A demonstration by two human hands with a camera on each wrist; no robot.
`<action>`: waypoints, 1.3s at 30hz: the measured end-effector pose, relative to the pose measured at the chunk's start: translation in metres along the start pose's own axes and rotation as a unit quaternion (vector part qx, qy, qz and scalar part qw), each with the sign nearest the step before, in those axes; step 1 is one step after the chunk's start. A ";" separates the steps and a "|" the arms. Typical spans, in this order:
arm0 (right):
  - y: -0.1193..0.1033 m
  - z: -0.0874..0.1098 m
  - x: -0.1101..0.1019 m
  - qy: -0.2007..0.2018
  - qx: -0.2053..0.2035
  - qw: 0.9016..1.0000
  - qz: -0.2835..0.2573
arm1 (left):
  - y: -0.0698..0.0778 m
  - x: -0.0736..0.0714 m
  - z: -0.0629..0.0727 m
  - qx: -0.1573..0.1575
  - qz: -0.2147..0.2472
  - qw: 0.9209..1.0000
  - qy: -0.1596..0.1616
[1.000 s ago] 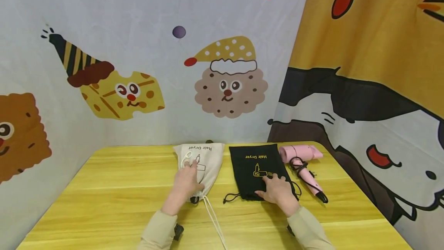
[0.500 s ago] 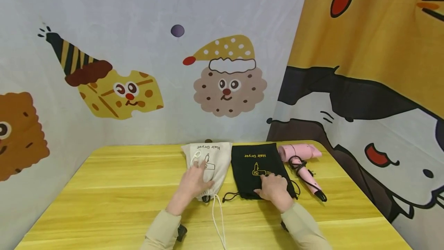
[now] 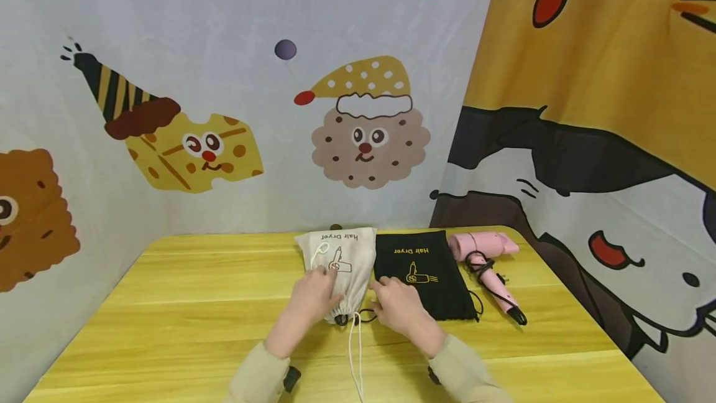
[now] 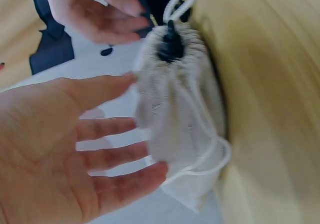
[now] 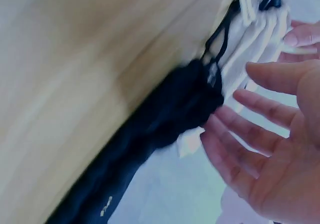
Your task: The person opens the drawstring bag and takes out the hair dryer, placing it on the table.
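Observation:
A white drawstring bag [image 3: 353, 254] printed "Hair Dryer" lies on the table's far side, bulging with something inside. From its gathered mouth pokes a black tip [image 4: 171, 47]. My left hand [image 3: 311, 296] rests at the bag's left side, its fingers [image 4: 117, 151] spread and touching the cloth. My right hand [image 3: 401, 305] has loosely extended fingers between the white bag and a flat black drawstring bag [image 3: 444, 296], also printed "Hair Dryer". In the right wrist view its fingertips reach the black bag's corner, close to the white bag.
A pink hair dryer [image 3: 482, 245] with a black cord wound round its handle lies right of the black bag. White drawstrings [image 3: 356, 359] trail toward the front of the wooden table [image 3: 168, 322]. A printed cloth [image 3: 224, 5] hangs behind.
The white bag has slid right with my left hand until beside the black bag. My right hand has left the black bag's middle and moved left to its edge.

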State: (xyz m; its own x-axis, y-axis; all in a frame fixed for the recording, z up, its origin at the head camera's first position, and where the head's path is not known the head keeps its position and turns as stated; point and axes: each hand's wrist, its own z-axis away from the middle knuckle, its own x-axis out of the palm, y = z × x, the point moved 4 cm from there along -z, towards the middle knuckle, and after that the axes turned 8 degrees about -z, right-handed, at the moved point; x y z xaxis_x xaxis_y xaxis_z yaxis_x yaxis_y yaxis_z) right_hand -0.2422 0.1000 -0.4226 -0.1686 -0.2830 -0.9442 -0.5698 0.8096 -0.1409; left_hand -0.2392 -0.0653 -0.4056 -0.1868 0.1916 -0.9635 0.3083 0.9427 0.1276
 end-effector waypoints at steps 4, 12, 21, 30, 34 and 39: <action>-0.015 -0.004 0.006 -0.014 -0.036 0.999 -0.031 | 0.006 -0.006 0.005 -0.004 -0.034 0.998 -0.046; -0.027 -0.012 0.017 -0.043 -0.050 0.998 -0.022 | 0.008 -0.003 0.015 0.024 -0.062 0.997 -0.044; -0.031 -0.015 0.020 -0.028 -0.062 0.998 0.006 | 0.005 0.006 0.014 0.027 -0.045 0.998 -0.031; -0.040 -0.013 0.021 -0.032 -0.068 0.995 0.067 | 0.000 0.006 0.015 0.042 -0.002 0.998 -0.041; -0.042 -0.014 0.024 -0.032 -0.069 0.993 0.086 | 0.000 0.006 0.015 0.046 -0.010 0.998 -0.042; -0.041 -0.014 0.027 -0.011 -0.079 0.992 0.097 | 0.002 0.009 0.015 0.044 -0.036 0.998 -0.041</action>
State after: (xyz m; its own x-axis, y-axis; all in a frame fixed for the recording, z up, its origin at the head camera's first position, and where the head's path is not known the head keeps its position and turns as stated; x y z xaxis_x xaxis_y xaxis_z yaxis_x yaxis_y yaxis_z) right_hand -0.2348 0.0516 -0.4375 -0.2710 -0.1167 -0.9555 -0.6473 0.7567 0.0912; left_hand -0.2264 -0.0661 -0.4172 -0.1364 0.0971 -0.9859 0.3781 0.9250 0.0388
